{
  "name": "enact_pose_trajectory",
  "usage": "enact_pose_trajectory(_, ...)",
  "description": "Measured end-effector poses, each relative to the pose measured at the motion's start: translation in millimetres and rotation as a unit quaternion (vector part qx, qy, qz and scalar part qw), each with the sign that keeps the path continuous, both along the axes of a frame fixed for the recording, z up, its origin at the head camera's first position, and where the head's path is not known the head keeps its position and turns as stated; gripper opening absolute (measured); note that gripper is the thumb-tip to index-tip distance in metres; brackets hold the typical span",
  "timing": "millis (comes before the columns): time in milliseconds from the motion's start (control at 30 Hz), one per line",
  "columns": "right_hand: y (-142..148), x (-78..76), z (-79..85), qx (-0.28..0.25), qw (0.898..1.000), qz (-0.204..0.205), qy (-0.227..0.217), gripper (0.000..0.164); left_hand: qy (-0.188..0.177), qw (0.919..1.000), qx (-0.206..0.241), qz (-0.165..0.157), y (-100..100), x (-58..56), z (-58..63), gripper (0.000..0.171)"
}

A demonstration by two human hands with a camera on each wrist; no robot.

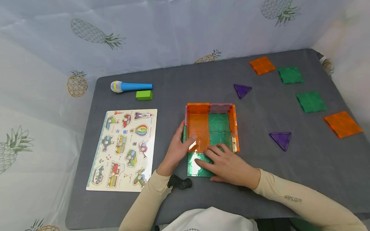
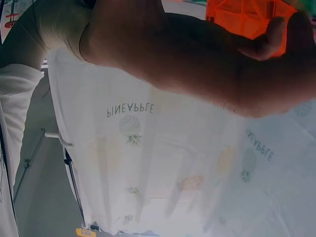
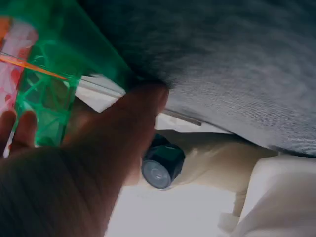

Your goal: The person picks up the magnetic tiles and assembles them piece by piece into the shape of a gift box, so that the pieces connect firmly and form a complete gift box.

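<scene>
A box of see-through magnetic tiles [image 1: 198,122], orange and green with some pinkish-purple walls, stands on the table before me. My left hand [image 1: 177,147] grips its left wall, thumb over the inner side and fingers outside. A green magnetic tile [image 1: 198,168] lies flat against the box's front left. My right hand [image 1: 228,163] is at the front right, fingers bent over the front edge and index finger reaching over the flat tile. In the right wrist view its thumb and fingers pinch a green tile [image 3: 52,94] from two sides; the palm hides part of it.
Left of the box lies a vehicle puzzle board [image 1: 124,150], with a toy microphone [image 1: 136,86] and a green block [image 1: 144,95] behind it. To the right are purple triangle tiles [image 1: 281,140], orange square tiles [image 1: 343,124] and green square tiles [image 1: 311,102].
</scene>
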State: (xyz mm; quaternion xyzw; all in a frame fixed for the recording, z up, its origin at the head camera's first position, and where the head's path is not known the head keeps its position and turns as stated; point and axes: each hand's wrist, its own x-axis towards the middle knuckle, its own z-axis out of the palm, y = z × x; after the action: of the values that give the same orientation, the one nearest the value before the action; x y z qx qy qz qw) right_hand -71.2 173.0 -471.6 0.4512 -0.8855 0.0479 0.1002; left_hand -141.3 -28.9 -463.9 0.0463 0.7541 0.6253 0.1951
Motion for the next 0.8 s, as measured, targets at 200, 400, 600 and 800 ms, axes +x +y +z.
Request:
enact_pose_trajectory(200,14,-18.2,46.5,-0.077,0.995,-0.019,0.057,0.058,-0.007,0.9999,0.008,0.011,0,-4.1,-1.1,0.068)
enact_pose_trajectory(400,42,-36.5,100.0,-0.249,0.949,-0.112,0.159,0.039,-0.023,0.9982,0.053,0.015,-4,-4.5,-0.7,0.056)
enact_pose_trajectory(600,57,-38.1,89.5,-0.212,0.959,-0.181,0.043,0.057,-0.025,0.9988,0.041,0.004,-2,-1.3,-1.8,0.060)
enact_pose_trajectory(800,55,-32.6,60.3,-0.126,0.981,-0.137,-0.058,0.050,-0.026,0.9993,0.027,0.009,0,-1.9,-2.5,0.070)
